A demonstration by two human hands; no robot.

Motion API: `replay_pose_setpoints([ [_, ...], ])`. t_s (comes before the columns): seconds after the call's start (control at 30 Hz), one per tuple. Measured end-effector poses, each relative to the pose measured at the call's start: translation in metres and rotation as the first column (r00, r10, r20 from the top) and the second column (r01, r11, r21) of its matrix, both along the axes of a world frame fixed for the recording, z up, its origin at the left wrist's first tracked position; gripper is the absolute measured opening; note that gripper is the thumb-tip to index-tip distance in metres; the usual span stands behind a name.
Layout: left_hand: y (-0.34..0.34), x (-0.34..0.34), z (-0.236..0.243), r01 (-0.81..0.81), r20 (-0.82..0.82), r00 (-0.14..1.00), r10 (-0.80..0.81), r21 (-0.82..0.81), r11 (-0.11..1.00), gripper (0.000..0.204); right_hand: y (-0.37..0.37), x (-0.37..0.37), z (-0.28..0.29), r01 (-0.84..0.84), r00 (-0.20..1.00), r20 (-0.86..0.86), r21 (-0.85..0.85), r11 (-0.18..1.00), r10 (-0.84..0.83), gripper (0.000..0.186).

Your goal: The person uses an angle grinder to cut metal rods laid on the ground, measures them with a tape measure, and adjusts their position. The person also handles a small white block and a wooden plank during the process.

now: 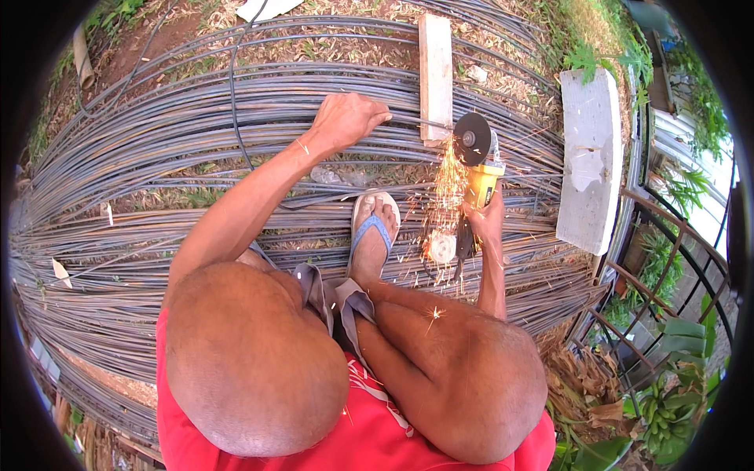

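Note:
My left hand (348, 118), its fingers closed, grips a thin steel rod (408, 120) that runs to the right toward the black cutting disc (479, 141) of a yellow angle grinder (483, 182). My right hand (483, 216) is wrapped round the grinder's body below the disc. A dense spray of orange sparks falls from the disc. The rod lies over a wooden plank (434, 55). Many more steel rods (157, 141) lie in long bundles beneath and around my hands. My foot in a flip-flop (373, 235) is among them.
A pale concrete slab (589, 157) lies at the right. Behind it stand metal railings (652, 259), plants and a bunch of green bananas (664, 416). A white sheet (267, 9) is at the top edge, and a bamboo piece (82, 55) is at the upper left. My bare knees fill the lower middle.

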State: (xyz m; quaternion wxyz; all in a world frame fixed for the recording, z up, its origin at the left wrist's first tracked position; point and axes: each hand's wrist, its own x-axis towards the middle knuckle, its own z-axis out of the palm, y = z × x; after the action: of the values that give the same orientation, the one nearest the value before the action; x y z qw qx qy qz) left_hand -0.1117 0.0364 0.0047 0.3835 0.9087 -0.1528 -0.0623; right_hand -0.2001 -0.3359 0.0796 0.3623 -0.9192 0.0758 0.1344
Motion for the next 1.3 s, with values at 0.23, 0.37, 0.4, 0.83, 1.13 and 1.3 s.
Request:
replay_pose_setpoints([
  [0.23, -0.004, 0.003, 0.006, 0.013, 0.004, 1.000, -0.013, -0.014, 1.000, 0.021, 0.014, 0.025, 0.013, 0.073, 0.997, -0.038, -0.012, 0.997, -0.073, 0.067],
  [0.37, 0.001, -0.002, -0.001, -0.002, 0.023, 1.000, 0.002, -0.001, 1.000, 0.020, 0.023, 0.031, 0.007, 0.084, 0.995, -0.061, -0.011, 0.996, -0.085, 0.067],
  [0.4, 0.001, -0.001, -0.002, -0.002, 0.021, 1.000, 0.002, -0.003, 1.000, 0.020, 0.024, 0.029, 0.009, 0.075, 0.996, -0.057, -0.001, 0.997, -0.075, 0.068],
  [0.83, -0.001, 0.000, 0.001, -0.009, 0.025, 1.000, 0.009, 0.010, 1.000, 0.019, 0.026, 0.030, 0.017, 0.081, 0.990, -0.108, -0.047, 0.996, -0.086, 0.067],
  [1.13, -0.002, 0.002, -0.003, 0.011, 0.009, 1.000, -0.012, 0.042, 0.999, 0.020, 0.008, 0.007, 0.006, -0.007, 0.998, 0.056, 0.077, 0.997, 0.003, 0.067],
  [1.3, -0.002, 0.001, 0.000, -0.002, 0.030, 1.000, 0.001, 0.022, 1.000, 0.021, 0.018, 0.022, 0.011, 0.068, 0.996, -0.060, -0.031, 0.997, -0.070, 0.065],
])
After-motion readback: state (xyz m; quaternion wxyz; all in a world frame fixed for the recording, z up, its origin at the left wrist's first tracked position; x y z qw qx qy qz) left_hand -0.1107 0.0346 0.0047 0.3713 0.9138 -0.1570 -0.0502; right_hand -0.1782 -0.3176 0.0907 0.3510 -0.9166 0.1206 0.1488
